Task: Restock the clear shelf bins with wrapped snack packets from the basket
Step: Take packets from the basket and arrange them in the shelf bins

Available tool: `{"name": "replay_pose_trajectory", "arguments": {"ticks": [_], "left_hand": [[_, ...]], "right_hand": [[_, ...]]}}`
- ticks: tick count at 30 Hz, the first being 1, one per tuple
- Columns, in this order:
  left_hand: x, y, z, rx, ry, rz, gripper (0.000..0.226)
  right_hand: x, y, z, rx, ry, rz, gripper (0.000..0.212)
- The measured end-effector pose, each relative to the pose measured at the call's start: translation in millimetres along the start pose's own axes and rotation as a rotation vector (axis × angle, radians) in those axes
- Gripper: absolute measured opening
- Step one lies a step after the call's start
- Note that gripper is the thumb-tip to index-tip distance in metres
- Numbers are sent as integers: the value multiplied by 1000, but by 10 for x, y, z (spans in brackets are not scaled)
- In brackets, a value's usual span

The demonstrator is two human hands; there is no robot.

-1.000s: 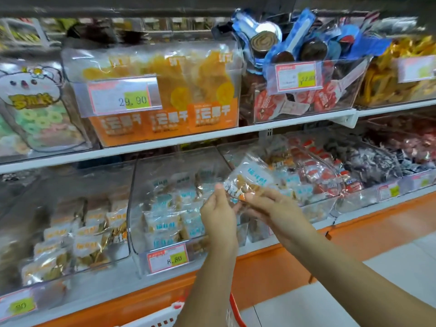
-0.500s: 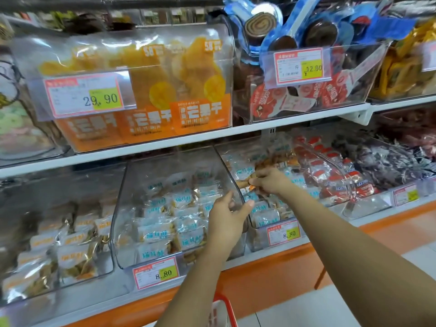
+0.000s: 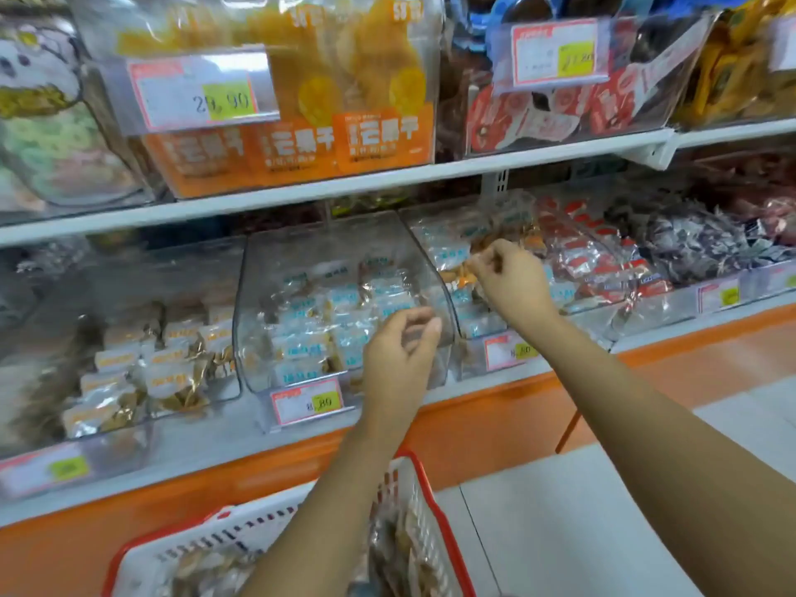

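Red-rimmed white basket (image 3: 241,534) nearest, wrapped snack packets (image 3: 400,549) inside, left hand (image 3: 400,351) empty, fingers loosely curled before the middle clear bin (image 3: 258,316), right hand (image 3: 512,282) farther in over the neighbouring bin (image 3: 471,333), fingertips bunched at its piled packets, grip unclear.

The mouth of the middle clear bin (image 3: 327,239) stands open above its packets (image 3: 314,325), up to the white shelf board (image 3: 301,193) overhead. Its side walls (image 3: 424,269) and the neighbouring bins (image 3: 142,295) close off both sides.
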State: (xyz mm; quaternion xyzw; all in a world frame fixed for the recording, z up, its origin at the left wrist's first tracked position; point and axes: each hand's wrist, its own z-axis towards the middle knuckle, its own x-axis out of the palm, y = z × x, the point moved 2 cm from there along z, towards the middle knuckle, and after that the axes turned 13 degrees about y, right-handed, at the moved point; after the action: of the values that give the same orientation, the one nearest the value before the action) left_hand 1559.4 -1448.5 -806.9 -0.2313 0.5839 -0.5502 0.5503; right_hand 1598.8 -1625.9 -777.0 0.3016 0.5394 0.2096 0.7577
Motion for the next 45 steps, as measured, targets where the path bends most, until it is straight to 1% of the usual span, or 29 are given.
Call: {"name": "replay_pose_trajectory", "arguments": {"ticks": [1,3,5,7,8,10,11,13,15,17,20,22,23,24,26,27,28,29,30,31,33,34,37,38,40,41,42,43,45], "left_hand": [[-65,59,-153,7,-29,7,17],[-173,307,-473,-43,-31,10,40],[-272,647,-803,-138,7,43,57],[-328,989,-1147,-264,73,126,65],[-340,1145,-1324,-329,118,159,63],[-340,1400,-1664,-481,226,194,46],[-334,1512,-1835,-549,287,218,38],[-301,1727,-2133,-614,386,256,23],[-260,1904,-2387,-672,476,262,9],[-210,2066,-2585,-728,529,287,26],[-117,2179,-2737,-779,540,333,46],[-82,2174,-2728,-788,506,365,47],[-69,2189,-2706,-787,504,387,46],[-62,2192,-2690,-805,539,399,46],[-33,2206,-2689,-820,683,408,58],[-19,2217,-2707,-829,742,412,66],[-11,2224,-2727,-844,766,414,68],[-7,2232,-2738,-834,751,411,65],[-10,2226,-2745,-827,715,397,58],[-12,2226,-2740,-817,680,375,48],[-31,2234,-2685,-794,647,318,30],[-46,2232,-2642,-793,643,281,24],[-71,2183,-2494,-796,651,111,22],[-77,2135,-2436,-786,647,69,20],[-88,2011,-2321,-751,643,27,7],[-95,1941,-2260,-729,634,12,4],[-111,1868,-2201,-703,615,5,7],[-127,1782,-2135,-675,588,-2,8],[-180,1581,-1981,-598,495,-12,7]], "right_hand": [[29,69,-145,-81,55,-54,30],[166,186,-475,-196,246,-139,40],[367,212,-801,-273,456,-247,41],[603,148,-1120,-292,635,-395,40],[731,83,-1283,-284,713,-484,37],[962,-63,-1613,-248,864,-639,26],[1059,-151,-1787,-219,940,-672,24],[1199,-330,-2123,-161,1093,-714,35],[1328,-492,-2413,-174,1211,-810,49],[1432,-599,-2574,-186,1290,-875,53],[1488,-628,-2626,-160,1322,-829,54],[1498,-618,-2609,-162,1308,-852,52],[1486,-593,-2604,-127,1287,-843,50],[1474,-558,-2603,-110,1269,-805,50],[1444,-541,-2579,-41,1239,-732,47],[1442,-531,-2571,-49,1233,-717,46],[1427,-519,-2574,-69,1235,-706,45],[1415,-515,-2578,-86,1225,-701,44],[1403,-502,-2581,-118,1215,-699,44],[1396,-498,-2572,-108,1199,-656,44],[1375,-487,-2525,-54,1138,-507,46],[1365,-469,-2495,-28,1109,-428,47],[1374,-440,-2456,33,1087,-179,55],[1380,-425,-2464,68,1112,-110,59],[1420,-450,-2497,155,1173,-19,65],[1450,-475,-2518,203,1202,16,67],[1470,-498,-2538,257,1210,73,69],[1486,-516,-2540,318,1191,151,72],[1504,-545,-2507,452,1081,367,73]]}}
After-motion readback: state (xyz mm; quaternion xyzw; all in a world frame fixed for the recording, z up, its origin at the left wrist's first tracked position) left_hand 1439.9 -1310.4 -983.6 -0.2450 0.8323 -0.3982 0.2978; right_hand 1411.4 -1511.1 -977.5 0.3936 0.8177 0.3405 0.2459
